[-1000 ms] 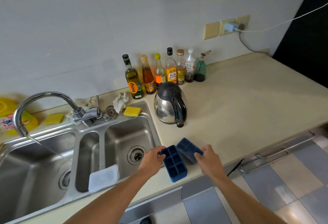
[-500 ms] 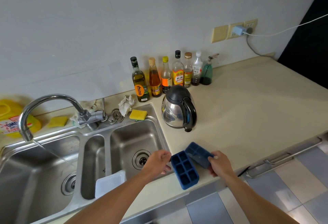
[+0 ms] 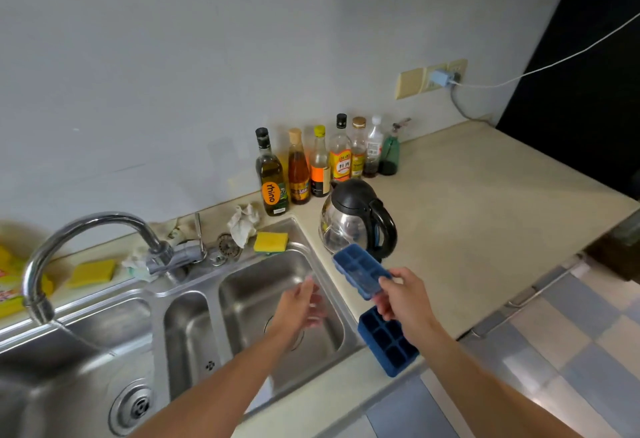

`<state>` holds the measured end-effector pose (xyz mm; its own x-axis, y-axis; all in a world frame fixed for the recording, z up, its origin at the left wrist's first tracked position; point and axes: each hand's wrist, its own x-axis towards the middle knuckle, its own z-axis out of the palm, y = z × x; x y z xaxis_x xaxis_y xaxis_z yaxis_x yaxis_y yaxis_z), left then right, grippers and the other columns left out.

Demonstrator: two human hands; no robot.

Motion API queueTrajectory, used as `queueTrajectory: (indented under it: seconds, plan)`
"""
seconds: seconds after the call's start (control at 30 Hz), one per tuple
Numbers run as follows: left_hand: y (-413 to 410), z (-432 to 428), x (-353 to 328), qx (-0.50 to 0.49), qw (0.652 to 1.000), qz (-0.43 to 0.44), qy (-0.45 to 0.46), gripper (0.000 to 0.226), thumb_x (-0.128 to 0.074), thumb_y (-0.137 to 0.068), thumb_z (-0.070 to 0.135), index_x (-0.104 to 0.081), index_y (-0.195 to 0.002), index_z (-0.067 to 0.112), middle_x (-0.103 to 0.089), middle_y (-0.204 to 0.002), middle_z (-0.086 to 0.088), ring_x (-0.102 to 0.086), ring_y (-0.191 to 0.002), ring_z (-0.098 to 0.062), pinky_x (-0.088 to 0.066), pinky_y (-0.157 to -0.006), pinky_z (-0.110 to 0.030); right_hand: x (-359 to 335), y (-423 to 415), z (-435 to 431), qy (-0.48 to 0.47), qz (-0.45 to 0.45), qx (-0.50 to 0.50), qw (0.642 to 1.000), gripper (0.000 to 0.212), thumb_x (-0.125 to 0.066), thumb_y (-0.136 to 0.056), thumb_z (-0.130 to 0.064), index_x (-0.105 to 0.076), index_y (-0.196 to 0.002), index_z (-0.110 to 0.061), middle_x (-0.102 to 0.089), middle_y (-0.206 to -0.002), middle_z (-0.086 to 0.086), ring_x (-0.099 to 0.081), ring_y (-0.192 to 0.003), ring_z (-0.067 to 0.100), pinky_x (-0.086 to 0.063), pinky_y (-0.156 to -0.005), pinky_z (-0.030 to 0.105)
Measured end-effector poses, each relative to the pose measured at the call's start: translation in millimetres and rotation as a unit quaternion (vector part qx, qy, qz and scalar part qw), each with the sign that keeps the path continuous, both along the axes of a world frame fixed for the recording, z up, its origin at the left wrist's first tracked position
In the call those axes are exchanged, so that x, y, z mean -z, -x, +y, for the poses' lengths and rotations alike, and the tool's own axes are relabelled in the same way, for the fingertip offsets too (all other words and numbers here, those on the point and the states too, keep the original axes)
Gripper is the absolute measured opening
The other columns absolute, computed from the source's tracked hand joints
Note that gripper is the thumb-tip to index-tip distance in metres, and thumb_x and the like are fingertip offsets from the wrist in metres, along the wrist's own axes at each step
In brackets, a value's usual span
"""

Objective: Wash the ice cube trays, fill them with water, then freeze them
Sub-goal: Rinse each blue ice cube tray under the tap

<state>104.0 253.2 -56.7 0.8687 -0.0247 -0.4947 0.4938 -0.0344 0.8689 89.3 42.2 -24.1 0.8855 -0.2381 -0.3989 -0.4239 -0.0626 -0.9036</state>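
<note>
Ice cube tray (image 3: 358, 266), blue, was pinched at its near end by the right hand (image 3: 405, 300) and held tilted in the air, its far end just in front of the kettle (image 3: 356, 219). The second tray (image 3: 388, 344) lay on the counter (image 3: 485, 229) edge directly below that hand. The left hand (image 3: 301, 302), blurred, fingers loosely spread and gripping nothing, hovered over the sink basin (image 3: 263, 273). Beyond its fingertips sat a yellow sponge (image 3: 270, 241); farther left, the faucet (image 3: 104, 217) ran a thin stream.
</note>
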Motion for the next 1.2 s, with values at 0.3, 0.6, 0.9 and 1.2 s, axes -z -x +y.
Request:
queueTrajectory:
  seconds: [0.3, 0.6, 0.9, 1.2]
  plan:
    - [31, 104, -14, -0.129, 0.981, 0.012, 0.143, 0.074, -0.023, -0.097, 0.073, -0.068, -0.114, 0.017, -0.078, -0.102, -0.013, -0.074, -0.098, -0.031, -0.059, -0.088, -0.048, -22, 13, 159, -0.117, 0.039, -0.126, 0.984, 0.011, -0.050, -0.102, -0.002, -0.060, -0.107, -0.005, -0.068, -0.062, 0.015, -0.054, -0.041, 0.016, -0.036, -0.037, 0.023]
    - [107, 223, -25, -0.345, 0.921, 0.011, 0.183, 0.075, -0.027, -0.096, 0.074, -0.065, -0.122, 0.014, -0.076, -0.103, -0.016, -0.075, -0.084, -0.028, -0.058, -0.063, -0.034, -12, 59, 288, -0.070, 0.077, -0.390, 0.915, 0.019, -0.060, -0.100, -0.027, -0.060, -0.107, -0.010, -0.071, -0.066, 0.007, -0.062, -0.047, 0.022, -0.047, -0.043, 0.027]
    - [108, 290, 2, -0.277, 0.957, 0.061, 0.062, 0.059, -0.029, -0.097, 0.072, -0.065, -0.103, 0.026, -0.078, -0.078, -0.003, -0.077, -0.074, -0.023, -0.060, -0.057, -0.034, -1, 69, 349, 0.092, 0.010, -0.458, 0.884, 0.091, -0.065, -0.067, -0.072, -0.044, -0.144, -0.028, -0.068, -0.109, -0.006, -0.071, -0.083, 0.010, -0.059, -0.057, 0.023]
    - [65, 393, 20, -0.168, 0.981, 0.078, -0.054, 0.070, -0.027, -0.103, 0.063, -0.073, -0.103, 0.009, -0.075, -0.100, -0.019, -0.073, -0.090, -0.033, -0.059, -0.075, -0.041, 18, 44, 468, 0.102, 0.036, -0.418, 0.902, 0.054, -0.069, -0.083, -0.046, -0.055, -0.131, -0.026, -0.072, -0.100, 0.002, -0.070, -0.070, 0.010, -0.058, -0.059, 0.024]
